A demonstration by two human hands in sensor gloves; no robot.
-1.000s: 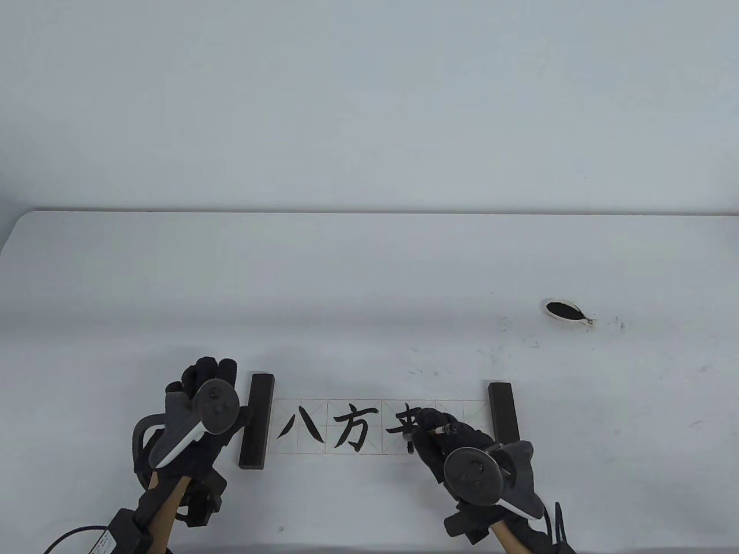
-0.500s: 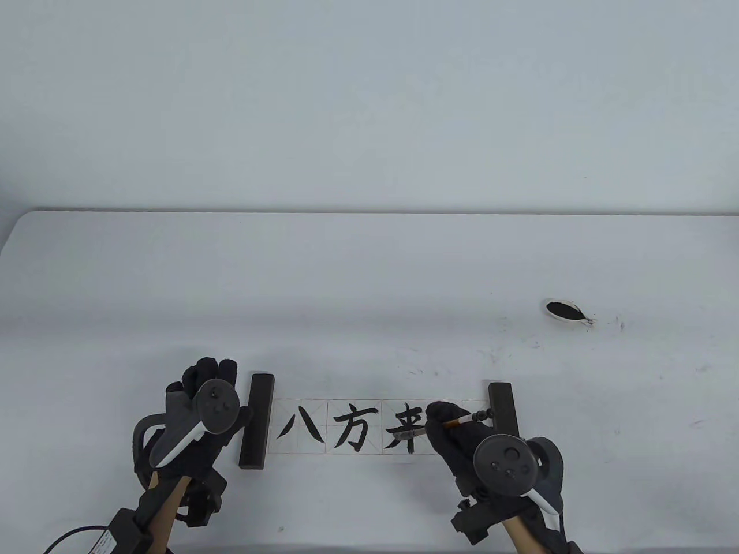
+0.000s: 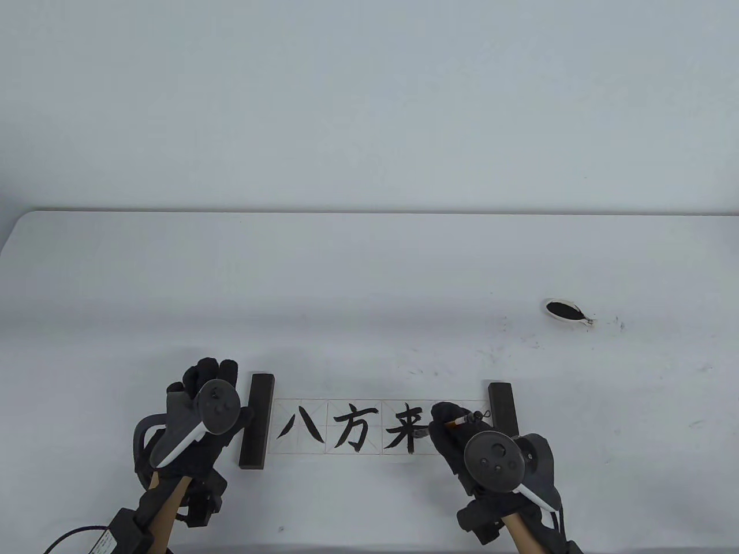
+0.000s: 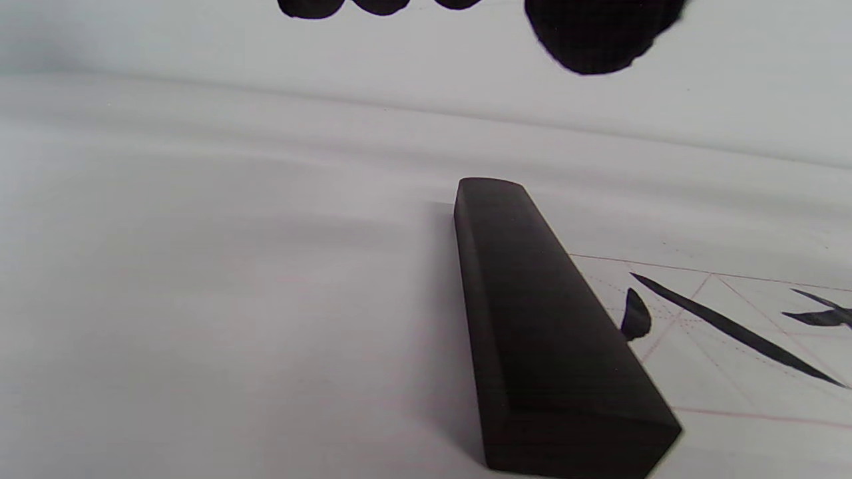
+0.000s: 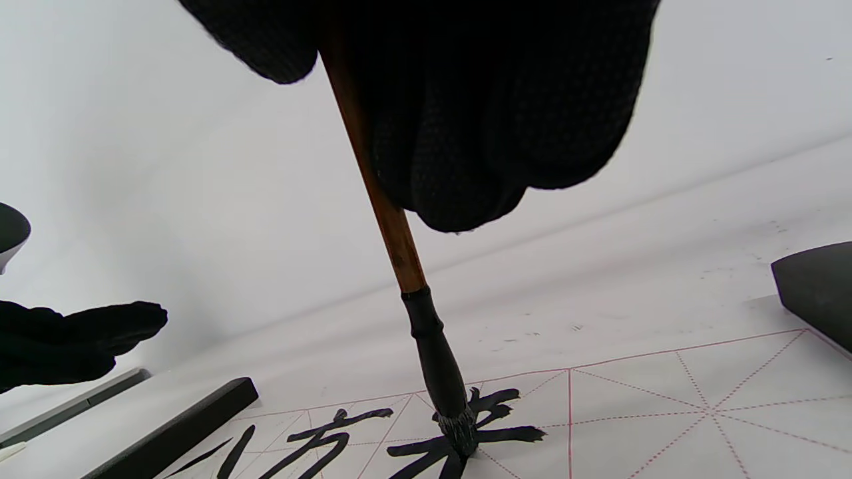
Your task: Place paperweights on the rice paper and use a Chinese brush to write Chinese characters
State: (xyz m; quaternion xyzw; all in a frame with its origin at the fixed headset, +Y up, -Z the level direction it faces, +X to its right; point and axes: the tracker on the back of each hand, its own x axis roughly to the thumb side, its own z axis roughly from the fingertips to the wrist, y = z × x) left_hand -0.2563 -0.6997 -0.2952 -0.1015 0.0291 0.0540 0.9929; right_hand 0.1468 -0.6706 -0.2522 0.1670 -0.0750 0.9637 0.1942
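A strip of rice paper [image 3: 369, 427] lies near the table's front edge, with a dark paperweight [image 3: 254, 420] on its left end and another paperweight [image 3: 502, 405] on its right end. Three black characters are inked on it. My right hand [image 3: 453, 424] grips the brown-handled brush [image 5: 393, 226], and the brush's wet black tip [image 5: 459, 432] touches the lower right of the third character. My left hand [image 3: 211, 378] rests flat on the table just left of the left paperweight [image 4: 552, 332], fingers relaxed and holding nothing.
A small white dish of black ink [image 3: 563, 310] sits at the right of the table, with ink specks scattered around it. The fourth grid square [image 5: 719, 406] of the paper is blank. The table's far edge [image 3: 369, 212] meets a pale wall.
My right hand has shifted right with the brush. The third character gained its vertical stroke and its lower slanting strokes. The left hand and both paperweights have not moved.
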